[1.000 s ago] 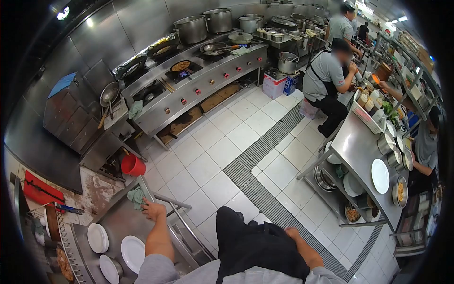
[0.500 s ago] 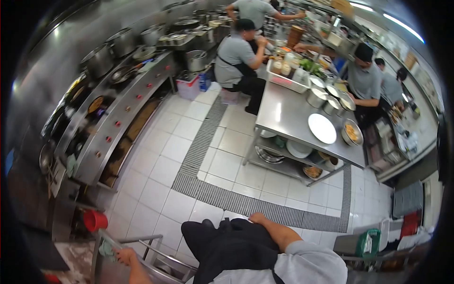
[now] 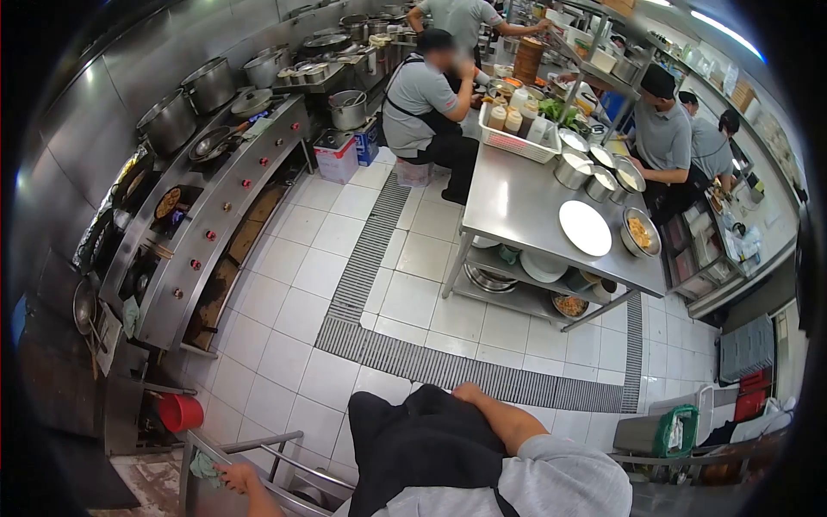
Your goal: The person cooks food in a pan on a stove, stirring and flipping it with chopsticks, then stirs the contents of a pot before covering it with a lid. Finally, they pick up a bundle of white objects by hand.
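Note:
My left hand [image 3: 236, 476] rests on the raised metal edge of a steel stand [image 3: 191, 482] at the lower left. Its fingers stretch toward a pale green cloth [image 3: 205, 467] draped at that edge; they look close to it or touching. My right hand [image 3: 467, 393] lies over my knee on the black apron [image 3: 426, 448], holding nothing that I can see. Its fingertips are partly hidden by the knee.
A red bucket [image 3: 180, 413] stands left, below a steel stove [image 3: 220, 215] with pans. Ahead is a steel table [image 3: 517, 194] with a white plate [image 3: 585, 228] and sauce bottles. Several co-workers sit or stand beyond. A green-lined bin [image 3: 676, 431] is at right.
The view has shifted slightly and sharpened. My hands keep nearly the same places, left at the metal edge and right on the knee. The seated co-worker still has a hand raised near the head.

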Demonstrator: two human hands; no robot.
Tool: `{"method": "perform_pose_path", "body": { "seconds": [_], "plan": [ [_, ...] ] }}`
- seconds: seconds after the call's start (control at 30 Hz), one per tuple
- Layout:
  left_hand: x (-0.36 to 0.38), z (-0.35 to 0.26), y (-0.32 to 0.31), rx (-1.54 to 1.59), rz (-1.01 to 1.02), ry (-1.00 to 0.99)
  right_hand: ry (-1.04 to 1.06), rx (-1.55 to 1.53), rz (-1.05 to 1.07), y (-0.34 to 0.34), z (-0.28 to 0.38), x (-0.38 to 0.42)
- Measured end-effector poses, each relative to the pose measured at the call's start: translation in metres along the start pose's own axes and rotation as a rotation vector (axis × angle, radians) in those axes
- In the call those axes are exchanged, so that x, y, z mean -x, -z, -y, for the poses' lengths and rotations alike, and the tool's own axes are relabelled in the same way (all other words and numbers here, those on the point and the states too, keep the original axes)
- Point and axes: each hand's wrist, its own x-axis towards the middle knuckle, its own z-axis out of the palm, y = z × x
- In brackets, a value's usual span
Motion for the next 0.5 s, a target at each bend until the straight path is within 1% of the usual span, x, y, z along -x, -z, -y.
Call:
{"method": "perform_pose_path", "body": {
  "seconds": [0.07, 0.13, 0.2, 0.23, 0.27, 0.3, 0.33, 0.4, 0.43, 0.5],
  "plan": [
    [0.003, 0.001, 0.001, -0.011, -0.006, -0.009, -0.011, -0.017, -0.004, 0.002, 0.001, -0.003],
    [0.005, 0.005, 0.003, -0.034, -0.027, -0.077, -0.022, -0.038, -0.001, -0.007, -0.004, -0.010],
    [0.001, 0.007, 0.001, -0.001, -0.025, -0.083, 0.090, 0.098, 0.019, -0.024, -0.017, -0.030],
    [0.001, 0.009, -0.002, 0.038, -0.018, -0.094, 0.097, 0.106, 0.028, -0.017, -0.010, -0.025],
    [-0.001, 0.010, -0.005, 0.035, -0.015, -0.073, 0.137, 0.209, 0.060, -0.001, 0.001, -0.015],
    [-0.004, 0.013, -0.008, 0.108, 0.008, -0.137, 0.187, 0.318, 0.093, 0.012, 0.010, -0.017],
    [-0.006, 0.020, -0.010, 0.184, 0.026, -0.183, 0.214, 0.301, 0.066, -0.005, -0.004, -0.036],
    [-0.008, 0.024, -0.015, 0.127, -0.021, -0.225, 0.147, 0.241, 0.093, 0.009, 0.011, -0.039],
    [-0.002, 0.024, -0.003, 0.130, -0.025, -0.146, 0.222, 0.236, 0.100, 0.023, 0.020, -0.033],
    [0.025, 0.013, 0.023, 0.102, -0.087, -0.221, 0.337, 0.276, 0.101, 0.037, 0.028, -0.043]
  ]
}}
